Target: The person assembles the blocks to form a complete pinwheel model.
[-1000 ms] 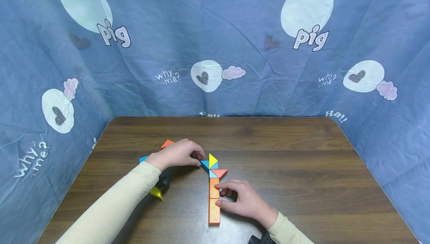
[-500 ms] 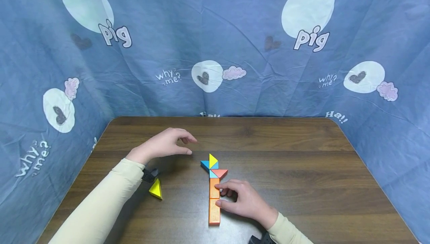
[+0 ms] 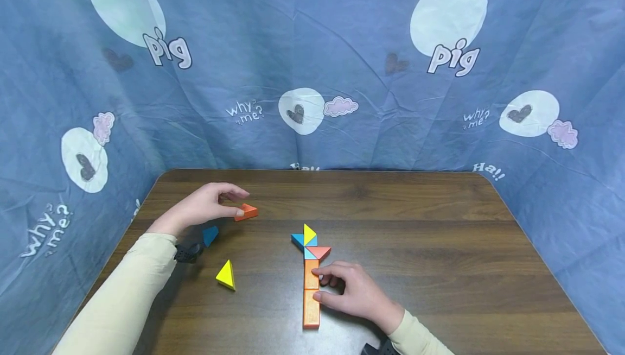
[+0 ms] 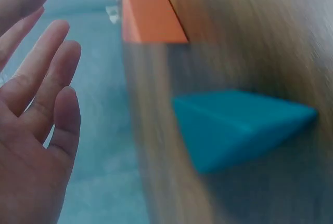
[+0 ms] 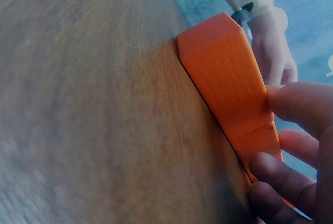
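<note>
In the head view my left hand [image 3: 207, 203] reaches to the back left, fingers apart, the thumb tip overlapping an orange triangular block [image 3: 247, 213]. The left wrist view has this hand holding nothing, with the orange block and a blue triangular block [image 4: 234, 130] to its right. My right hand [image 3: 354, 292] touches two orange rectangular blocks [image 3: 311, 311] lying end to end, its thumb at the nearer and index finger at the farther. Beyond them, blue triangles [image 3: 297, 240], a yellow triangle [image 3: 309, 234] and a red triangle [image 3: 319, 252] form a pinwheel shape.
A yellow triangular block [image 3: 227, 276] lies on the brown wooden table [image 3: 429, 235] left of the row, nearer the front than the blue block. Behind and beside the table hangs a blue printed curtain [image 3: 351, 35].
My left hand has left the blue triangle at the pinwheel's left side and moved back and left to the loose orange block. My right hand has stayed at the orange row.
</note>
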The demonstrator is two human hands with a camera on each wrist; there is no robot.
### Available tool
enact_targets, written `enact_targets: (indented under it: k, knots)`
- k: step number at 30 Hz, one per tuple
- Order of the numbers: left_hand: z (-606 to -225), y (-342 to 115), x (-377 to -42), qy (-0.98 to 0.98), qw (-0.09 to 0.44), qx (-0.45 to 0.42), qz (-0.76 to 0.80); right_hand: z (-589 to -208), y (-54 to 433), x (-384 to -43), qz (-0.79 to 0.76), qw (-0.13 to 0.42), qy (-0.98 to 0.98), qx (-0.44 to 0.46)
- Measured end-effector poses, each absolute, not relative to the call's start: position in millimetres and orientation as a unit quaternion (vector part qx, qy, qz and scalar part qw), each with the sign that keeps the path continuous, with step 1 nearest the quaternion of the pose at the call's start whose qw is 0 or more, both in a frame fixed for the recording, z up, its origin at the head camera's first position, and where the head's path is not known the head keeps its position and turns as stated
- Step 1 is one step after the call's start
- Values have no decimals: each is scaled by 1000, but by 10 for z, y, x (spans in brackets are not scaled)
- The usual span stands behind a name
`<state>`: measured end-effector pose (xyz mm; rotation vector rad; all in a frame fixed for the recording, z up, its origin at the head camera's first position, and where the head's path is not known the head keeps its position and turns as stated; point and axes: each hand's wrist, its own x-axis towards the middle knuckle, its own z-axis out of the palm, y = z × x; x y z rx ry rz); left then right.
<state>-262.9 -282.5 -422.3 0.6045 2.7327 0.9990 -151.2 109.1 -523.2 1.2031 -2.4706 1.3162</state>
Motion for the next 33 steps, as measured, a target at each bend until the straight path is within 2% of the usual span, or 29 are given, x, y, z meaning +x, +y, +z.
enact_targets:
  k: [8, 17, 33]
  knots:
    - [-4370, -2979, -2636, 914, 98, 168, 355, -5222, 1094, -1496, 429, 44, -812, 393]
    - [-4452, -3035, -2644, 912, 103, 162, 364, -5220, 1098, -1498, 433, 49, -807, 397]
    - [-4577, -3107, -2733, 901, 147, 158, 376, -5208, 1104, -1500, 431, 40, -813, 389]
